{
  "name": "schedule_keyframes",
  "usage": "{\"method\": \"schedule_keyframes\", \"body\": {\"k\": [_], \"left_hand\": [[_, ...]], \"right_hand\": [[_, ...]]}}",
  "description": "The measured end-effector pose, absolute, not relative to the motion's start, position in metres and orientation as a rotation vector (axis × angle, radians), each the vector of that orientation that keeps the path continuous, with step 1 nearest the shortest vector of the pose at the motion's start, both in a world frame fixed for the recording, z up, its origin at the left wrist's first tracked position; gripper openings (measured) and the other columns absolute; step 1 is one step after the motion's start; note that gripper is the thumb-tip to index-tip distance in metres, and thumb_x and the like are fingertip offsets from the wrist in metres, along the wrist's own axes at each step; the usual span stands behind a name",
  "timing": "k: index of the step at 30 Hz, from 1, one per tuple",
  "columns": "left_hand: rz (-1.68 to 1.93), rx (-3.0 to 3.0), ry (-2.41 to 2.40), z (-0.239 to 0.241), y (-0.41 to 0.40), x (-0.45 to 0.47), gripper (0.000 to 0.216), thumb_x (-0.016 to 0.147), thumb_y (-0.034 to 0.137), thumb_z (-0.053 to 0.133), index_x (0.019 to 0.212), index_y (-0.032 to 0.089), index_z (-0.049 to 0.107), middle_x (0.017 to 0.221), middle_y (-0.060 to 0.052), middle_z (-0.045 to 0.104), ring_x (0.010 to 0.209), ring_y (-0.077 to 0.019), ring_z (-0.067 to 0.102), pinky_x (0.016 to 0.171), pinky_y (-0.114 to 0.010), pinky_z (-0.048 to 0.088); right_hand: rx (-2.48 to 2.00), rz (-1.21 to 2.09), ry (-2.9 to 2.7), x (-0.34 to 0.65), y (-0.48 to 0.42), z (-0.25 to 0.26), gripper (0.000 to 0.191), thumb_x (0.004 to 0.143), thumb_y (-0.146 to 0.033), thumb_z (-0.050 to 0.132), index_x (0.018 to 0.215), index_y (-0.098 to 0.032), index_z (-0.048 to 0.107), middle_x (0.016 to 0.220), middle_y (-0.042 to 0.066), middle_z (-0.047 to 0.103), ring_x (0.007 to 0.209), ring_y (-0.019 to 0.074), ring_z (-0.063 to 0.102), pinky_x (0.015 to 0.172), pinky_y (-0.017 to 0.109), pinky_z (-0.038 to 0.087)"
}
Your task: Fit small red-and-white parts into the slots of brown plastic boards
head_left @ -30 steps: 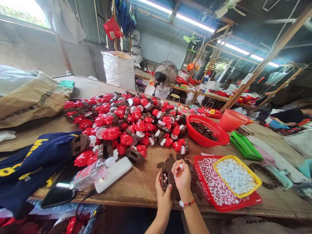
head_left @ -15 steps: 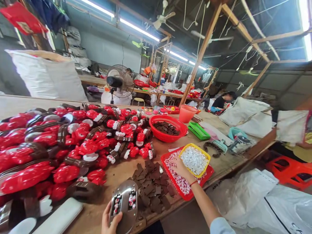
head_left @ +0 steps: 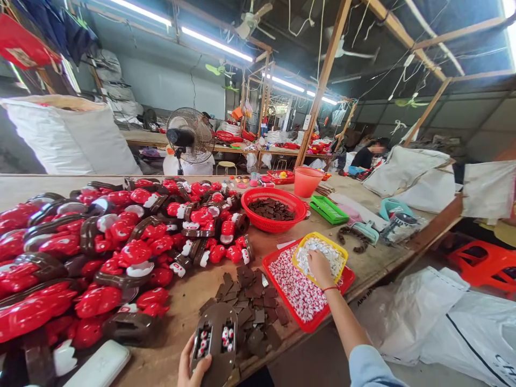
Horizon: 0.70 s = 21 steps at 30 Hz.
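Note:
My left hand (head_left: 194, 365) grips a brown oval plastic toy base (head_left: 217, 328) at the lower middle. Two slots in this base hold small red-and-white pieces. My right hand (head_left: 320, 266) dips its fingertips among small white plastic pieces (head_left: 330, 251) in a yellow basket (head_left: 299, 262); what the fingers pinch is hidden. Under that basket lies a red tray (head_left: 282, 307) full of small red-and-white pieces (head_left: 300, 293). Beside the toy base is a loose pile of flat brown plastic covers (head_left: 252, 301).
Red-and-brown plastic toys (head_left: 124, 252) are heaped on the left. Behind stand a red colander (head_left: 274, 209) of brown covers, a pink bucket (head_left: 308, 181) and a green basket (head_left: 328, 209). A white case (head_left: 99, 365) lies near the front; white sacks (head_left: 419, 322) lie right.
My right hand has moved from the red tray's pieces, right and up into the yellow basket. The toy base in my left hand has shifted slightly right.

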<state>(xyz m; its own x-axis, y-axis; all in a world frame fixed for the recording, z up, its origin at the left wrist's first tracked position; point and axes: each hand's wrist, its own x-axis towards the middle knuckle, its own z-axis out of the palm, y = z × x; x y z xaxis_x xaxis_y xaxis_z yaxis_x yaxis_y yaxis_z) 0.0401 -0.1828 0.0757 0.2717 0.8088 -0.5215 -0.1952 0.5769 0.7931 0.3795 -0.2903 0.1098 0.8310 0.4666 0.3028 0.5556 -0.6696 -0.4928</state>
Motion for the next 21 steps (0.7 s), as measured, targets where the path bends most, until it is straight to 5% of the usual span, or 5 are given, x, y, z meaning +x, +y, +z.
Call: {"method": "schedule_keyframes", "body": {"k": [8,14,21], "left_hand": [[0.909,0.662,1.046,0.079,-0.206,0.045,0.053,0.048,0.022,0.06,0.1,0.023,0.051,0.09,-0.003,0.063,0.074,-0.021,0.06,0.061,-0.03,0.048],[0.943,0.74,0.952,0.087,-0.221,0.034,0.049,0.048,0.014,0.055,0.097,0.02,0.055,0.09,-0.003,0.064,0.081,-0.0193,0.057,0.07,-0.027,0.045],[0.924,0.753,0.908,0.083,-0.225,0.021,0.049,0.05,0.014,0.055,0.098,0.022,0.055,0.09,-0.002,0.063,0.084,-0.019,0.056,0.074,-0.027,0.042]], "right_hand": [[-1.88,0.171,-1.074,0.264,-0.266,0.113,0.016,0.073,-0.025,0.047,0.064,-0.017,0.057,0.064,0.001,0.056,0.06,0.0134,0.049,0.059,0.023,0.037],[-1.515,0.687,-1.535,0.159,-0.242,0.125,0.017,0.076,-0.017,0.045,0.072,-0.02,0.062,0.073,0.001,0.054,0.066,0.0111,0.05,0.061,0.021,0.037],[-1.585,0.655,-1.856,0.145,-0.232,0.128,0.02,0.074,-0.011,0.046,0.066,-0.02,0.062,0.071,0.0,0.055,0.069,0.0123,0.049,0.063,0.022,0.032]]}}
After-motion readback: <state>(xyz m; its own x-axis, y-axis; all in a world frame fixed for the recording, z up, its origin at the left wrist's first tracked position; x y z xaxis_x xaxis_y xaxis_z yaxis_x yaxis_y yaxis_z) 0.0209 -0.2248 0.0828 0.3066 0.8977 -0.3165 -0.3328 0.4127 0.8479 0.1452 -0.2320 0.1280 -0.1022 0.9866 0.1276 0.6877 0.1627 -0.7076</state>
